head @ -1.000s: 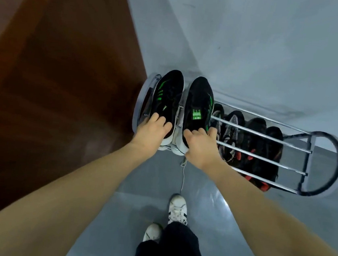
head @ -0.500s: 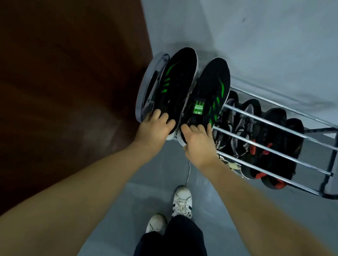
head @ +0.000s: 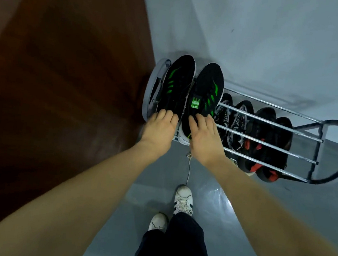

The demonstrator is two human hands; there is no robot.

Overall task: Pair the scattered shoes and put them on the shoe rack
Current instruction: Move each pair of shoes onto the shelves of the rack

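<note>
At frame centre: black-green pair (head: 191, 92) on rack (head: 269, 123).
My left hand (head: 159, 130) and right hand (head: 203, 138) rest on the heels, fingers relaxed.

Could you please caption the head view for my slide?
Both hands, left hand and right hand, rest on black-and-green sneakers atop the shoe rack.

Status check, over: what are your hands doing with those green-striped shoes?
Left hand and right hand on heels of black pair, top of rack. Nothing in the way.
</note>
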